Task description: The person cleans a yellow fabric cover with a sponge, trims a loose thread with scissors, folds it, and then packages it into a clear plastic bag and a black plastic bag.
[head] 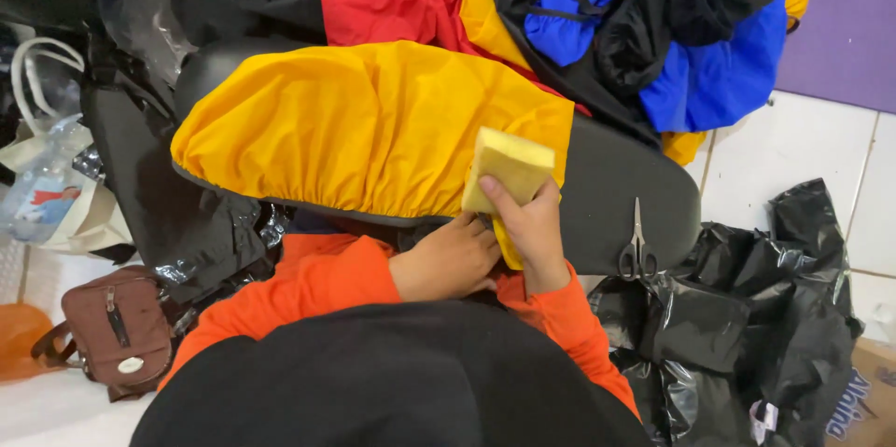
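Right hand (534, 228) clenched around a folded pale-yellow fabric pad (509, 167); pad stands above the grip, lower edge hidden in the fist, upper part leaning over the hem of the yellow elasticated nylon cover (373, 125) stretched on a dark padded seat (616, 190). Left hand (448, 260) rests at the cover's elastic edge, fingers curled under; cannot tell whether it grasps anything. Risk, as judged: the slick nylon could let the hem slip off the seat. Small steel scissors (637, 246) lie near the right wrist; a sweep could knock them onto the black plastic bag (747, 316).
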